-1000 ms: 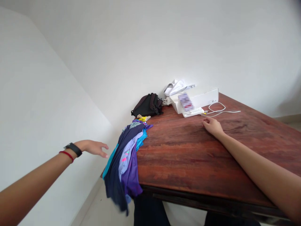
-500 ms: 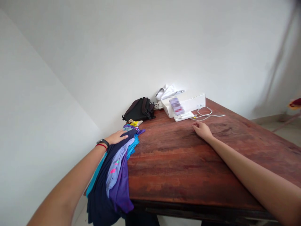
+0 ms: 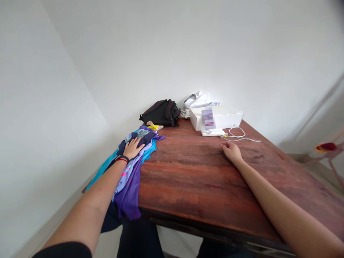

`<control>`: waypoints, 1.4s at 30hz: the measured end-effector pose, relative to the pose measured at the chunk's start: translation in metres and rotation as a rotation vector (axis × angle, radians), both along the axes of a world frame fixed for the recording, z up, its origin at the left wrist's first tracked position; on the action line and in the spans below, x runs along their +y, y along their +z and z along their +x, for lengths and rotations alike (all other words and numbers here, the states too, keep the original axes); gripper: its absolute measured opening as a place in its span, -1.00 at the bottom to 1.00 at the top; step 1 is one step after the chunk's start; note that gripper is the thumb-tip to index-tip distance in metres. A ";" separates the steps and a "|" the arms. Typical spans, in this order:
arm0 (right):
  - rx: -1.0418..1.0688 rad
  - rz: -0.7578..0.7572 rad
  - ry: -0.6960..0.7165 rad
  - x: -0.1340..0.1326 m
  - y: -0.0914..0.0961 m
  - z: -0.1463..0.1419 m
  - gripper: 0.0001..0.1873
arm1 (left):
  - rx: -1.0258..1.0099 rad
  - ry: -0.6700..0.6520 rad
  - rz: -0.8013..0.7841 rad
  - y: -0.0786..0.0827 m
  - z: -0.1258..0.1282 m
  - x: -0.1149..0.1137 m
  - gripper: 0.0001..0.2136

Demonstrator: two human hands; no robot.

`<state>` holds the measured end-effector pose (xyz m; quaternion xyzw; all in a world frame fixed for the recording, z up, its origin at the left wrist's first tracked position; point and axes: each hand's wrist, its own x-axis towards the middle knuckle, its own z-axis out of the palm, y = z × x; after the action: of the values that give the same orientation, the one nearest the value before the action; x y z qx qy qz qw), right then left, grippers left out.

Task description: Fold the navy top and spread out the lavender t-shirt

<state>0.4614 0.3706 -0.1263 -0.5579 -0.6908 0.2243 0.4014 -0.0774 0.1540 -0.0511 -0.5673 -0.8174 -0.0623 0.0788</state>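
My left hand (image 3: 132, 147) lies palm down, fingers spread, on a dark navy garment (image 3: 146, 137) at the top of a heap of clothes. Under it are a lilac cloth with pink marks (image 3: 127, 177), a purple garment (image 3: 129, 197) hanging over the table's front edge, and bright blue cloth (image 3: 148, 152). Teal cloth (image 3: 100, 172) reaches along the left edge. My right hand (image 3: 231, 151) rests on the wooden table (image 3: 182, 182) with its fingers curled in; nothing shows in them.
Behind the clothes sit a yellow and beige item (image 3: 153, 126) and a black backpack (image 3: 158, 114). Farther right are a white box (image 3: 228, 120), white cloth or plastic (image 3: 200, 99), a small white device (image 3: 212, 132) and a looped white cable (image 3: 243, 134). White walls (image 3: 172, 53) enclose the corner.
The long navy garment that hung over the front edge is now bunched on the heap under my left hand. My view has shifted slightly; my right hand stays resting on the table.
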 end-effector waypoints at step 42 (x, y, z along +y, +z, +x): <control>-0.082 0.061 0.037 -0.001 0.001 -0.001 -0.65 | -0.041 -0.073 0.122 -0.013 -0.011 0.009 -0.32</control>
<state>0.4609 0.3694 -0.1255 -0.5413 -0.7233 0.1874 0.3857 -0.0886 0.1632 -0.0641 -0.5895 -0.7923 -0.1263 0.0940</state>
